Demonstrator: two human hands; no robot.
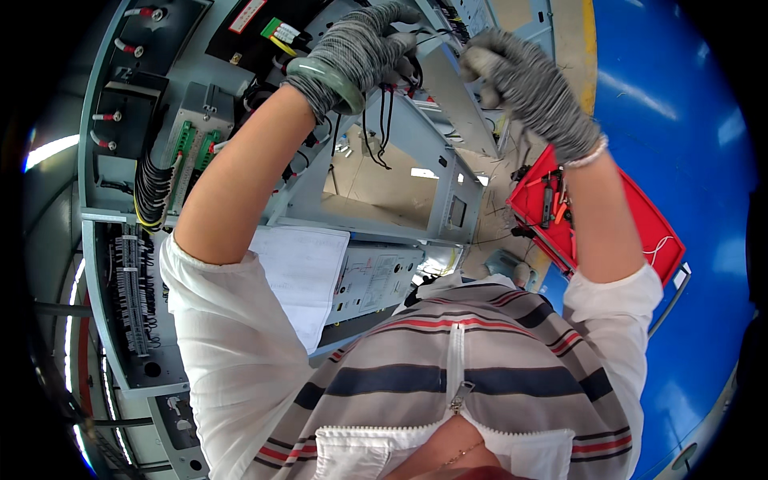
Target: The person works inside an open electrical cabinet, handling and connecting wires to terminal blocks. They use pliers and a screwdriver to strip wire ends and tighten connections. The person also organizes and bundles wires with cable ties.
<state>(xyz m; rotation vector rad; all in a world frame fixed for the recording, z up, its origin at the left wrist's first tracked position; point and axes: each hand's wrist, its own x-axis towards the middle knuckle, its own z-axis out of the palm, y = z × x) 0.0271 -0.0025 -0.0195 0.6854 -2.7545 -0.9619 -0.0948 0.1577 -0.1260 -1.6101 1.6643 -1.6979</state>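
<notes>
**Both gloved hands up among cabinet wiring**

While raised inside the grey electrical cabinet (448, 184), reached with both hands into the wiring near its top. Left hand (364, 48), in a grey knit glove with a pale green bangle (324, 84) at the wrist, curled around a cluster of black wires (384, 120); fingers bent over them, thin loops hanging just below the palm. Could not tell how firmly pinched. Right hand (520, 80), gloved the same, closed into a loose fist just beside the left, at the same bundle's upper end; whatever sat inside that fist stayed hidden by the glove.

Lay well below the right forearm, on the blue floor (688, 120): a red tray (640, 232) holding several hand tools with red and orange grips, bunched toward its upper corner, plus a loose white wire near its lower edge. Hung under the left arm, against the cabinet frame: a white paper sheet (300, 276). Sat further left: green terminal blocks (192, 148) and a thick black cable bundle (150, 188).
</notes>
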